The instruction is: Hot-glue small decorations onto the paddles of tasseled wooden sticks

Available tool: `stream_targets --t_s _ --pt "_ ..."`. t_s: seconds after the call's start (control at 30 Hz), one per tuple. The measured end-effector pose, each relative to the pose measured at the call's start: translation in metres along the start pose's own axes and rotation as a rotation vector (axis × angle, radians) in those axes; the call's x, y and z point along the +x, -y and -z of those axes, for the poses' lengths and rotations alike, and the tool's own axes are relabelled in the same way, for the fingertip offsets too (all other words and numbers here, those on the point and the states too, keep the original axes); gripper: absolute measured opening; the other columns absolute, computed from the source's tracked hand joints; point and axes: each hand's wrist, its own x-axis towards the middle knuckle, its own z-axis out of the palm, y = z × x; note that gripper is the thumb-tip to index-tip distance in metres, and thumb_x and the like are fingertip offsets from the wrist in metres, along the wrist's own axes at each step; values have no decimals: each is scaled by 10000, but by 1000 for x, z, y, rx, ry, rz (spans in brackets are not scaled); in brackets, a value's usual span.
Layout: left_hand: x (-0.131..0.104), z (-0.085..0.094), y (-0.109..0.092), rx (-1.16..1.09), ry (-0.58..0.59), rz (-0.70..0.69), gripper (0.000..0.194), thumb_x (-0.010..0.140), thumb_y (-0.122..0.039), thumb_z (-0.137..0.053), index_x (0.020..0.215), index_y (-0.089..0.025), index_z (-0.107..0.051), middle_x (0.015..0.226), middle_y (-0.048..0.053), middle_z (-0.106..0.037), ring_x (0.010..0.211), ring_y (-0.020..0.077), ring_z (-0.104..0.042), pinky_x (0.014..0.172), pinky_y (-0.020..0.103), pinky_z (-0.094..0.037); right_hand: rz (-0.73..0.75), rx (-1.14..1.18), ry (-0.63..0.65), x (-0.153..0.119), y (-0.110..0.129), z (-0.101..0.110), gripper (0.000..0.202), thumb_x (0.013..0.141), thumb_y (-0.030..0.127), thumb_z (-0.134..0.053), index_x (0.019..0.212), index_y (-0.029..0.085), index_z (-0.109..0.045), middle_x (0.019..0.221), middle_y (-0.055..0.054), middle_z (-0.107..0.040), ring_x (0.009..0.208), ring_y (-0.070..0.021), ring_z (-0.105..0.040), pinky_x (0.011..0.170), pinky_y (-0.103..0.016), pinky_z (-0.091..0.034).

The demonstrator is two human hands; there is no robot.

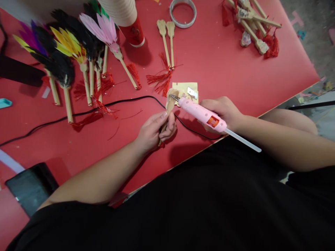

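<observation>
My left hand (158, 130) grips a wooden fan handle (171, 101) by its thin stem, with the wide head pointing away from me. Wrapped in my right hand (222, 109) is a pink hot glue gun (197, 111), a clear glue stick (244, 140) sticking out of its rear. The metal nozzle meets the handle's wide head; whether glue is coming out is too small to tell. Beneath the nozzle area lies a yellow paper square (185, 87) with a small metal blade (192, 92) on it.
Several feather fans (69, 45) lie at the left. Two tasselled handles (166, 42) and a tape roll (193, 15) are ahead, beside stacked paper cups (131, 29). More handles (252, 28) pile up far right. A black cable (123, 101) crosses the red table; a phone (31, 188) sits lower left.
</observation>
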Motion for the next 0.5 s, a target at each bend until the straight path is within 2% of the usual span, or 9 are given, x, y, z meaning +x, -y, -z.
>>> stream_targets --t_s 0.17,0.33,0.43,0.5 --pt "0 -1 0 6 -10 -1 632 1048 -690 -891 743 -221 -598 470 -105 -292 397 71 -244 442 201 -280 33 7 -44 0 2 -2 285 1070 513 -714 967 274 -598 778 32 -661 625 -139 -542 632 -289 -393" --pt "-1 0 0 32 -35 21 622 1044 -703 -884 756 -224 -610 471 -106 -296 400 77 -247 448 206 -291 -135 -71 -126 1 5 -5 317 1011 568 -719 927 298 -577 767 28 -620 635 -166 -501 650 -310 -416" --pt "0 2 0 30 -33 27 627 1037 -717 -877 753 -225 -612 468 -105 -291 390 79 -244 436 211 -294 -151 -60 -165 0 7 -4 263 966 537 -710 932 302 -598 796 15 -650 627 -179 -509 651 -328 -445" --pt "1 2 0 23 -29 29 631 1036 -726 -865 746 -224 -615 466 -102 -284 385 80 -246 428 211 -293 -169 -53 -163 -2 7 -3 288 974 573 -710 943 300 -626 815 -2 -679 634 -190 -539 656 -346 -468"
